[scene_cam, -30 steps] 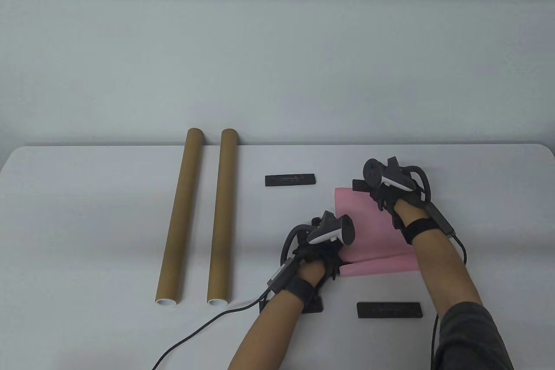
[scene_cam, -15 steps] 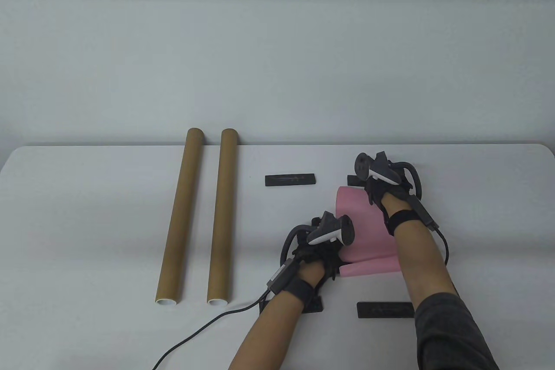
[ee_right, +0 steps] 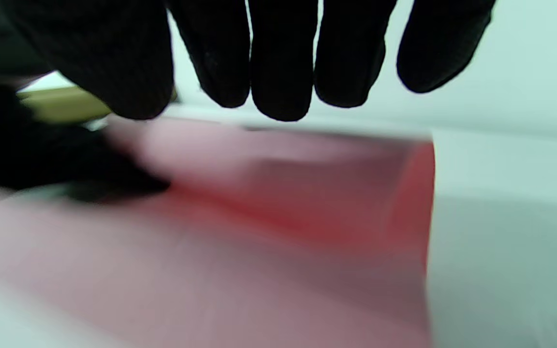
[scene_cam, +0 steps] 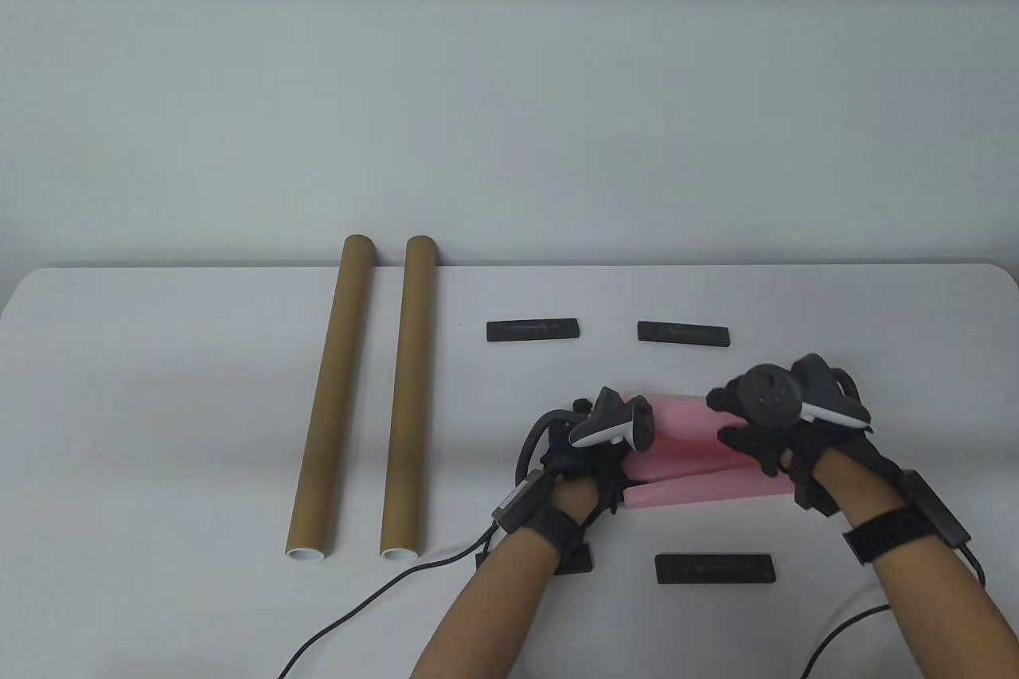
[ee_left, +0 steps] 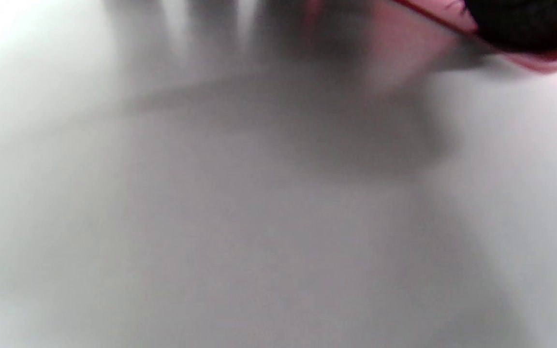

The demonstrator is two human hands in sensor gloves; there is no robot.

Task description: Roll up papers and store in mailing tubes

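A pink paper (scene_cam: 685, 464) lies partly curled at the table's front middle, between my hands. My left hand (scene_cam: 613, 484) holds its left end; in the left wrist view a dark fingertip (ee_left: 525, 24) sits on the pink edge (ee_left: 404, 43). My right hand (scene_cam: 744, 444) is over the paper's right end. In the right wrist view its fingers (ee_right: 283, 72) hang spread just above the curled pink sheet (ee_right: 278, 232). Two brown mailing tubes (scene_cam: 330, 392) (scene_cam: 407, 392) lie side by side to the left, with their open ends toward the front.
Black bar weights lie at the back (scene_cam: 532, 330) (scene_cam: 683, 333) and the front (scene_cam: 715, 567); one more (scene_cam: 577, 559) is partly under my left wrist. Glove cables trail off the table's front edge.
My right hand came back from the far right weight toward me and now sits over the paper's right end. The paper's far edge has curled toward me. My left hand stayed put.
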